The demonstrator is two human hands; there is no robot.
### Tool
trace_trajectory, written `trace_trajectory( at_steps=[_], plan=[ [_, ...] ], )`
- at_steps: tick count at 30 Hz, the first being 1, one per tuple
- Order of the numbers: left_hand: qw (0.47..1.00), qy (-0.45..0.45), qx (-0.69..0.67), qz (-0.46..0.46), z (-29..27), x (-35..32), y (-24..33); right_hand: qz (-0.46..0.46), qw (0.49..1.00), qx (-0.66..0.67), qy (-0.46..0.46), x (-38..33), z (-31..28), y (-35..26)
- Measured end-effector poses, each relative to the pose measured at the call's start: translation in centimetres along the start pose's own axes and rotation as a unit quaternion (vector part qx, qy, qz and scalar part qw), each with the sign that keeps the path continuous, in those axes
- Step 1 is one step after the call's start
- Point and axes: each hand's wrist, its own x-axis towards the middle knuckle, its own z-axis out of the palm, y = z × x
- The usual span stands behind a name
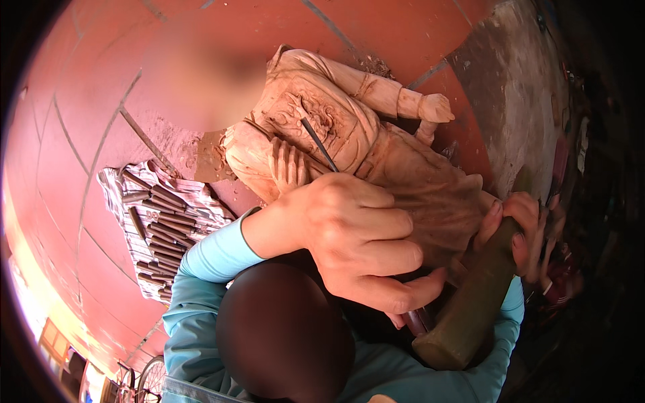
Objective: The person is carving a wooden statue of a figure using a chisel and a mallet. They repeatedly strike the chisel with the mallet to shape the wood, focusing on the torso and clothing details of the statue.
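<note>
A carved wooden statue [403, 168] of a robed figure lies on its back on the floor. My left hand [363, 242] is closed around a carving chisel [318, 143]. The chisel's dark shaft points away from me, with its tip at the raised carving on the statue's chest. Part of its dark handle shows below my fingers. At the right, my right hand [517, 225] wraps round the narrow end of a thick wooden mallet [467, 309]. The mallet's broad end hangs close to the butt of the chisel handle; whether they touch I cannot tell.
On the left, several dark-handled carving tools [164, 228] lie on a striped cloth [115, 185]. Wood chips [376, 66] are scattered by the statue's shoulder on the red tiled floor [87, 201]. A grey slab [517, 87] lies at the right. A bicycle wheel [152, 379] shows at lower left.
</note>
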Motion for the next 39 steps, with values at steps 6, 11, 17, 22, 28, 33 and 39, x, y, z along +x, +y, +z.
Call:
trace_trajectory(
  at_steps=[6,11,17,22,28,33,39],
  plan=[
    [0.999,0.007,-0.041,-0.016,3.1,-1.7,-0.3,0.005,1.000,0.027,0.004,0.3,-0.1,-0.5],
    [0.998,-0.007,-0.050,-0.033,2.2,-1.7,-0.6,0.026,0.997,0.078,0.012,0.7,0.2,-0.7],
    [0.996,-0.003,-0.083,-0.032,1.3,-1.4,-1.0,-0.007,1.000,-0.001,0.020,0.9,0.0,-0.8],
    [0.995,-0.026,-0.083,-0.042,0.5,-1.3,-0.9,0.000,1.000,-0.011,0.000,1.2,-0.1,-0.9],
    [1.000,0.008,0.011,-0.006,0.0,-0.6,-0.2,0.016,1.000,-0.010,-0.024,0.8,-0.7,-0.9],
    [0.999,-0.007,0.028,-0.041,2.9,-2.1,0.0,0.034,0.999,0.021,-0.036,1.6,-0.5,-1.2],
    [0.999,0.017,0.011,-0.033,3.0,-2.1,-0.6,0.064,0.996,0.057,-0.011,0.3,-0.2,-0.9]
  ],
)
